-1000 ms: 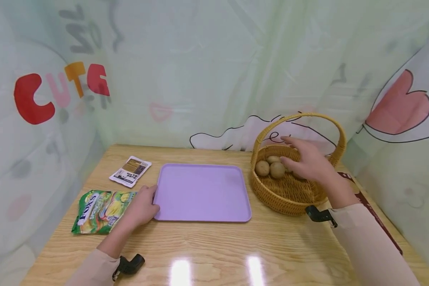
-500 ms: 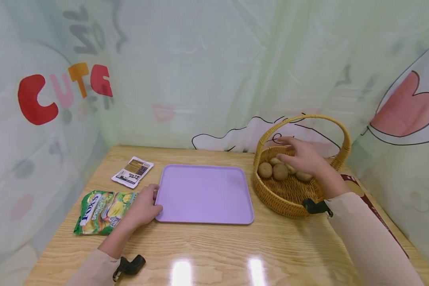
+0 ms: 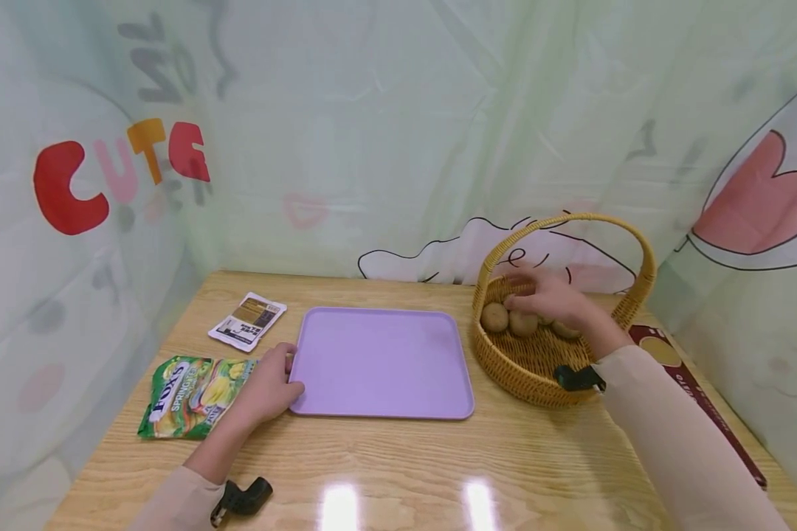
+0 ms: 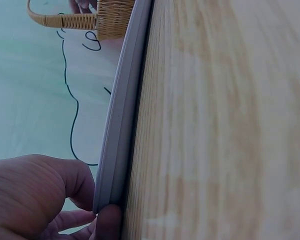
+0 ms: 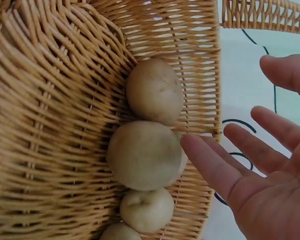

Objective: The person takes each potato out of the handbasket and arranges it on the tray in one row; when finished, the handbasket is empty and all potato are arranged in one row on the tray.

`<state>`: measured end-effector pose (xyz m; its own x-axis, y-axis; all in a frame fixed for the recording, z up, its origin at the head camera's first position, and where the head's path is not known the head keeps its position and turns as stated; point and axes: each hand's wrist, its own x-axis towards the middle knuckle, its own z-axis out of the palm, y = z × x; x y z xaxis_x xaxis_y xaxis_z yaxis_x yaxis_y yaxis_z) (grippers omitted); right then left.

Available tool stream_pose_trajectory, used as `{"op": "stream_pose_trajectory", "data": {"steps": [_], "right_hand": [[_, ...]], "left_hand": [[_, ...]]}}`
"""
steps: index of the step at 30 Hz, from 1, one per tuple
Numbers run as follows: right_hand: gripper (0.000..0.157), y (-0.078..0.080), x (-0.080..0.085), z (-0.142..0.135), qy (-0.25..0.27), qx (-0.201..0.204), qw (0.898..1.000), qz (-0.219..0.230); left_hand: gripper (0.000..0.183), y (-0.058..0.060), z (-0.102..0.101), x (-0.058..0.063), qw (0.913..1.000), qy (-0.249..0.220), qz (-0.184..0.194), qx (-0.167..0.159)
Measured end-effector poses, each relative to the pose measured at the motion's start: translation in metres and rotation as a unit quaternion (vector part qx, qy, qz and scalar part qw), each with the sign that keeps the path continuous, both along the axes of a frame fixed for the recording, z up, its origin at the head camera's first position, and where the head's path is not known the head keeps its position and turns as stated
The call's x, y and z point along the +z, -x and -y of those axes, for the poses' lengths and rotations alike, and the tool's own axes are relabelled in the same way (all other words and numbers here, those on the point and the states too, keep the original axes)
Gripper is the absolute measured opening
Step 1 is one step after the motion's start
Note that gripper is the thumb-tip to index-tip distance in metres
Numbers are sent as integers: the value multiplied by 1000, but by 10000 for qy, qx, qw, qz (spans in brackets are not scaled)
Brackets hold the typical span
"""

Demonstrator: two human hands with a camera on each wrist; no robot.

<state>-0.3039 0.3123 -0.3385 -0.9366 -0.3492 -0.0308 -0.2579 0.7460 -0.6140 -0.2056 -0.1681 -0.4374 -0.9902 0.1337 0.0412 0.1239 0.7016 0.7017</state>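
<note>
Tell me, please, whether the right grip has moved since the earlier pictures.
Yes: in the head view, the right grip has moved left and slightly down relative to the wicker basket.

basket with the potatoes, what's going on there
A person's left hand grips the left edge of the purple tray, while the right hand reaches into the wicker basket with its fingers spread by the potatoes. It holds none of them; whether a fingertip touches one is hard to tell. A green snack bag and a small pouch lie left of the tray.
</note>
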Motion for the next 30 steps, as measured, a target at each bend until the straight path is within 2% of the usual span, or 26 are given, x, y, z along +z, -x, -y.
{"op": "stream_pose_trajectory", "data": {"steps": [7, 13, 17, 20, 22, 30], "right_hand": [[54, 10, -10, 7, 265, 211, 9990, 277], [60, 16, -13, 11, -111, 209, 9973, 691], [59, 22, -16, 13, -241, 45, 9914, 1288], [62, 27, -20, 12, -370, -5, 9876, 1524], [62, 29, -22, 12, -469, 84, 9875, 1502], [52, 32, -25, 11, -880, 540, 9903, 925]], "left_hand": [[63, 2, 0, -3, 10000, -83, -18, 27], [63, 4, 0, -5, 10000, -49, -39, 69], [63, 4, 0, -5, 9999, -25, -46, 102], [62, 5, 0, -6, 9999, 8, -62, 113], [62, 4, 0, -6, 9999, 50, -89, 113], [63, 5, -1, -7, 9998, 76, -100, 147]]}}
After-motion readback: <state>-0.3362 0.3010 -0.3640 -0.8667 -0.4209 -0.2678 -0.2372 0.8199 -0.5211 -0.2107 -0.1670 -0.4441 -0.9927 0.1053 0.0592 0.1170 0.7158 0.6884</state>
